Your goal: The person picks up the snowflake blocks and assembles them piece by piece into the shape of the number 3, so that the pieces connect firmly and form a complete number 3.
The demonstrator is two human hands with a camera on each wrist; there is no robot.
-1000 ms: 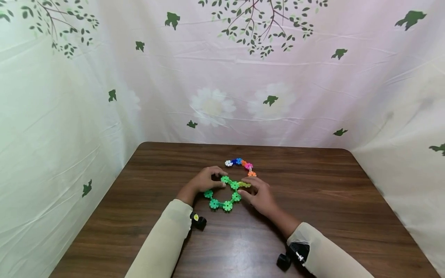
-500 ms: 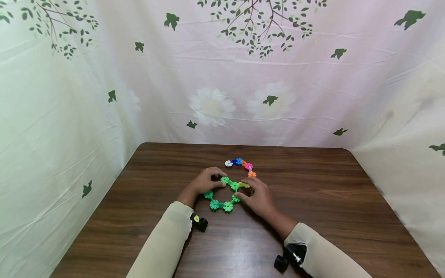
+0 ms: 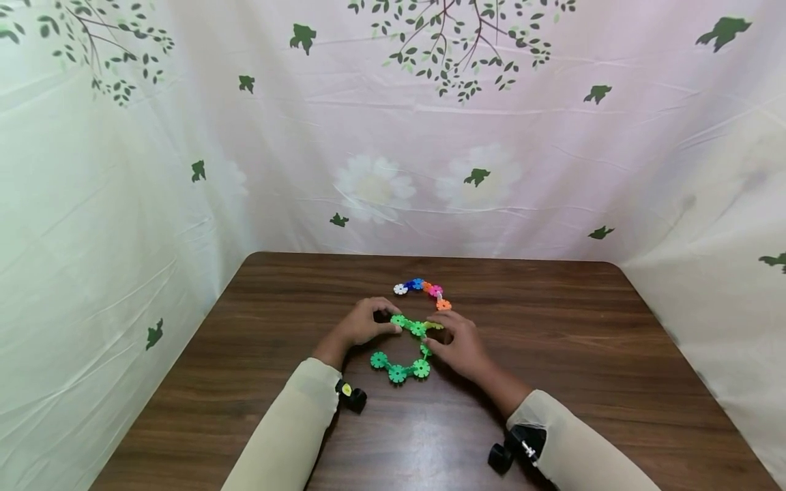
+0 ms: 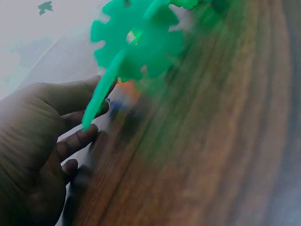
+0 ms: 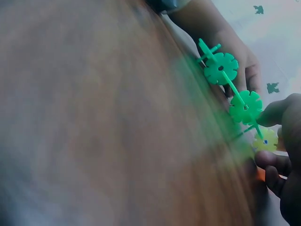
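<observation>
A chain of slotted flower-shaped plastic discs winds across the table in the head view, with a multicoloured far end [image 3: 417, 284] and a green curved near end [image 3: 398, 373]. My left hand [image 3: 362, 323] pinches a green disc [image 3: 398, 320] of the chain between thumb and fingers. On the chain's right side, my right hand [image 3: 459, 346] holds it near a yellow disc [image 5: 265, 141], thumb and fingers around that part. Seen from the left wrist, a large green disc [image 4: 141, 40] hangs in front of the left hand [image 4: 35, 127].
The dark wood-grain table [image 3: 583, 354] has rounded far corners. Pale cloth [image 3: 424, 129] printed with leaves and birds hangs behind it and along both sides. Both wrists carry black cameras, one [image 3: 355, 399] by the left sleeve.
The green near end of the chain has swung right and towards me, away from the left hand. The far end has shifted slightly left. Both hands stay almost in place.
</observation>
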